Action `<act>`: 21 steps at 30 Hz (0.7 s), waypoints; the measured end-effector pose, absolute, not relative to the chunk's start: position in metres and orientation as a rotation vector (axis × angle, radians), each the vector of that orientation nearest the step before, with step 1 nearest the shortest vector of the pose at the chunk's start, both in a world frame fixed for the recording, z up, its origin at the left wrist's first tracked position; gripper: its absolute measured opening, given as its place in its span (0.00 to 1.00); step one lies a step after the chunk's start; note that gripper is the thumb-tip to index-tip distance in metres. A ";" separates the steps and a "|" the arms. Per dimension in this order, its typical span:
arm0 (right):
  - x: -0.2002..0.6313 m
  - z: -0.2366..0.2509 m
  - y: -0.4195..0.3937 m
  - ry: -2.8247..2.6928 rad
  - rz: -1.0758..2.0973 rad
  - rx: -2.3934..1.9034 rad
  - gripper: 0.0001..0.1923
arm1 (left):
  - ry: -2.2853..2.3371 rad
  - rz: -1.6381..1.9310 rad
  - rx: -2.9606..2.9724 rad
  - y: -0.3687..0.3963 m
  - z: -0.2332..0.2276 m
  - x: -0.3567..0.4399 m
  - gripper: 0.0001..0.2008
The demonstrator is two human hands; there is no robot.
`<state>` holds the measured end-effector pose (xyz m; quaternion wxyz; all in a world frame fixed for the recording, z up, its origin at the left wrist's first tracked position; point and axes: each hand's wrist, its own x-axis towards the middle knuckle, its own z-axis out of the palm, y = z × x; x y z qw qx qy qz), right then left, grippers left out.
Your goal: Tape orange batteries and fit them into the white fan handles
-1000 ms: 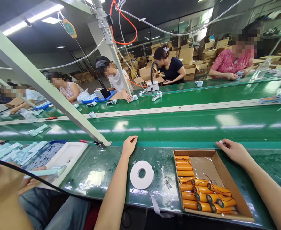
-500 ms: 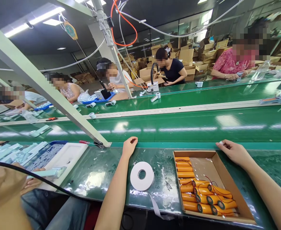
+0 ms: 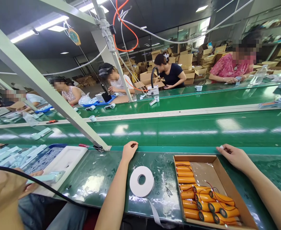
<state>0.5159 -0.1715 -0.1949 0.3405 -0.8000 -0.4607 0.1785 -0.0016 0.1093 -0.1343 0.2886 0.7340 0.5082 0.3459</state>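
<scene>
My left hand (image 3: pixel 130 150) rests by the near edge of the green conveyor belt (image 3: pixel 178 131), its fingers curled closed with nothing visible in them. At the same edge, further right, my right hand (image 3: pixel 233 155) pinches a small white piece (image 3: pixel 222 147) between thumb and fingertips; its exact kind is too small to tell. Between my forearms lies a roll of white tape (image 3: pixel 133 181), its loose end hanging over the table's front edge. Beside it is a shallow cardboard box (image 3: pixel 236 188) holding several orange battery packs (image 3: pixel 187 195) with thin red and black wires.
At left, a co-worker's hands (image 3: pixel 32 183) hold a pale blue part near a white foam board (image 3: pixel 68 159) and a pile of similar parts (image 3: pixel 15 156). A slanted metal post (image 3: pixel 66 105) meets the table there. Several co-workers sit across the belt.
The view has tilted slightly, so the table and box sit a little lower. Both my hands keep their place and pose at the belt edge.
</scene>
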 end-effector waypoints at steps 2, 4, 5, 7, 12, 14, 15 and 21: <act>0.516 -0.196 -0.171 -1.207 0.451 -2.065 0.33 | 1.352 0.925 1.963 0.110 -0.134 -0.002 0.10; 0.515 -0.197 -0.170 -1.211 0.445 -2.061 0.33 | 1.347 0.927 1.969 0.110 -0.135 -0.003 0.10; 0.515 -0.197 -0.170 -1.216 0.445 -2.060 0.33 | 1.343 0.928 1.973 0.111 -0.135 -0.004 0.10; 0.515 -0.197 -0.169 -1.226 0.445 -2.054 0.34 | 1.336 0.928 1.979 0.111 -0.137 -0.004 0.10; 0.514 -0.195 -0.168 -1.219 0.429 -2.048 0.34 | 1.315 0.932 1.978 0.111 -0.137 -0.004 0.10; 0.515 -0.195 -0.168 -1.222 0.423 -2.050 0.34 | 1.300 0.931 1.970 0.111 -0.136 -0.003 0.12; 0.515 -0.195 -0.169 -1.226 0.426 -2.050 0.34 | 1.294 0.930 1.966 0.111 -0.136 -0.003 0.13; 0.517 -0.195 -0.169 -1.207 0.439 -2.067 0.34 | 1.319 0.897 2.008 0.111 -0.136 -0.002 0.11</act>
